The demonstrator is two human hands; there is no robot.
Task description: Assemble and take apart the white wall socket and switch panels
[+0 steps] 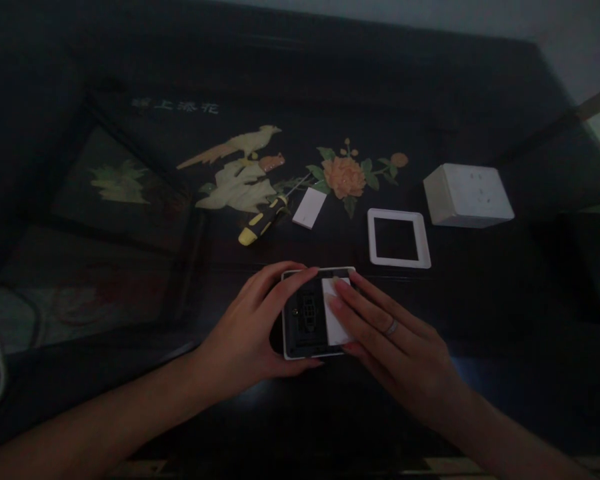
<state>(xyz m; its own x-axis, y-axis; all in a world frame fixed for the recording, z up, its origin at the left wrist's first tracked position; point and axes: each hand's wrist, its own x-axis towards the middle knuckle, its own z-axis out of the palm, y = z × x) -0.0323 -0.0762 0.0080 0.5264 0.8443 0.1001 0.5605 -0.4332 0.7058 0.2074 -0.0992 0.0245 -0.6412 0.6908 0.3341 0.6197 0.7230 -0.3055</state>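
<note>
Between my hands, low in the middle of the head view, is a square wall switch (293,333) with a black inside and a thin white rim. My left hand (245,320) grips its left side, fingers along the far edge and thumb at the near edge. A white rocker plate (333,327) lies over the right part of the black inside. My right hand (400,340), with a ring on one finger, holds the switch's right side and rests fingertips on that plate. The left part of the inside is uncovered, showing a small brass-coloured screw (295,311).
Beyond the hands lie a yellow and black screwdriver (264,221), a second white plate (310,208) and a square white frame (373,243). A white box (470,193) stands farther right. The dark glossy table (300,87) bears a bird and flower picture. A white cable (0,360) hangs at left.
</note>
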